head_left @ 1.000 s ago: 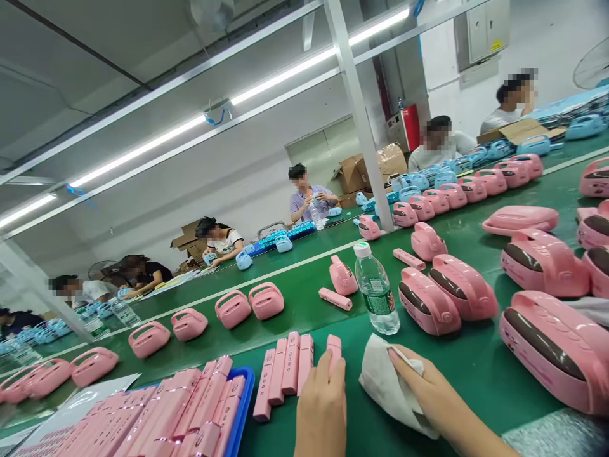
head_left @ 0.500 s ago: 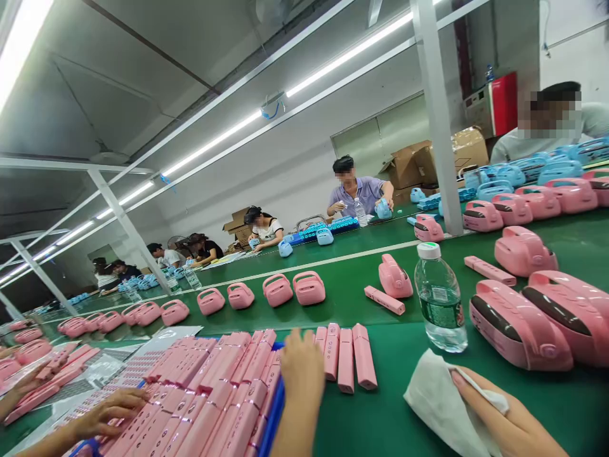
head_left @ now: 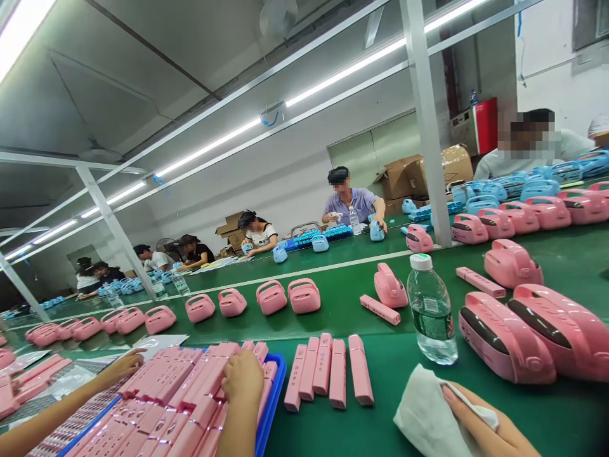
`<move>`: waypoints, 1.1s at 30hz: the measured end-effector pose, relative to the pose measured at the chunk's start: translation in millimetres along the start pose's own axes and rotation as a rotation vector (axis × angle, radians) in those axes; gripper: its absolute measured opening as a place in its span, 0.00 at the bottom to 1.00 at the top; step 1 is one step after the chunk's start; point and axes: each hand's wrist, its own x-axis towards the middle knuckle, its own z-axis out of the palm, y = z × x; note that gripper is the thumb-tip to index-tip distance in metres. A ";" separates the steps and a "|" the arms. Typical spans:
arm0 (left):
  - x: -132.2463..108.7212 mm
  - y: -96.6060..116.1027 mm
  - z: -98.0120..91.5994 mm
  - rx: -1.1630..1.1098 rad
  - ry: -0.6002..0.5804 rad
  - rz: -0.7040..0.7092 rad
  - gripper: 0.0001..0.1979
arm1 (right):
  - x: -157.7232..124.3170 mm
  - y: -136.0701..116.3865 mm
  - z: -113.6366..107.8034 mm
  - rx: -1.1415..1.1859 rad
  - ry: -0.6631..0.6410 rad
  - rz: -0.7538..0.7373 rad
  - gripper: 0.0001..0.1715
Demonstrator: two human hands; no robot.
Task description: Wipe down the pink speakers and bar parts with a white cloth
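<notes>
My left hand point(head_left: 243, 374) is over the blue tray point(head_left: 272, 397), its fingers curled around a pink bar-shaped piece with buttons among many like it. Its fingertips are partly hidden. My right hand point(head_left: 485, 419), at the lower right, grips a folded white cloth point(head_left: 421, 416). Between my hands, several pink bars point(head_left: 338, 374) lie roughly side by side on the green table point(head_left: 352, 431). Another person's hand point(head_left: 128, 367) reaches in from the left, at the tray's far left corner.
A water bottle point(head_left: 432, 317) stands beyond the cloth. Large pink handled cases point(head_left: 507, 339) sit at the right, with a row of smaller-looking ones point(head_left: 304, 296) farther back. A metal post point(head_left: 425, 127) rises from the table. People work across the table among blue cases point(head_left: 320, 242).
My left hand has moved left from the laid-out bars to the tray; another bar shows at the row's left end. The neighbour's hand has shifted farther back. My right hand still holds the cloth.
</notes>
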 end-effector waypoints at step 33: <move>-167.0 95.2 45.2 -1.940 -1.581 0.163 0.43 | -10.0 -8.5 27.8 -0.653 -0.134 -0.829 0.18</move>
